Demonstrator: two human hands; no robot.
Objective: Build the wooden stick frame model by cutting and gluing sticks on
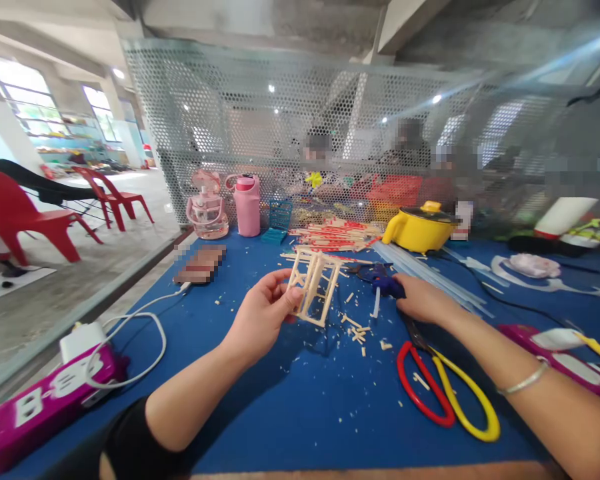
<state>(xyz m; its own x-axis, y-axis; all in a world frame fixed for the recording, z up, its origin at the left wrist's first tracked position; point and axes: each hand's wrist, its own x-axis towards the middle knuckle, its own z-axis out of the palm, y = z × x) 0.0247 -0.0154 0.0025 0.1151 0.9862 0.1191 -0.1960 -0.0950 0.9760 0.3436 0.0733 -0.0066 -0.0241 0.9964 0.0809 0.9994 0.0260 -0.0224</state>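
Note:
My left hand (267, 307) pinches a small open frame of pale wooden sticks (316, 288) between thumb and fingers, tilted and held above the blue table. My right hand (423, 298) is closed around the end of a dark blue hand tool (384, 281), whose kind I cannot make out; its dark narrow end faces the frame. A short whitish stick (377, 303) shows just below the tool. Scissors (445, 387) with one red and one yellow handle lie below my right hand, their blades partly hidden by it. Between my hands lie short cut stick pieces (357, 330).
Behind the frame lies a pile of red-marked wooden sticks (335, 235). Long translucent sticks (430, 277) lie near a yellow pot (423, 230). Bottles (247, 207) stand before the perforated metal screen (260, 113). A phone (200, 265) and purple power strip (55, 400) are at left.

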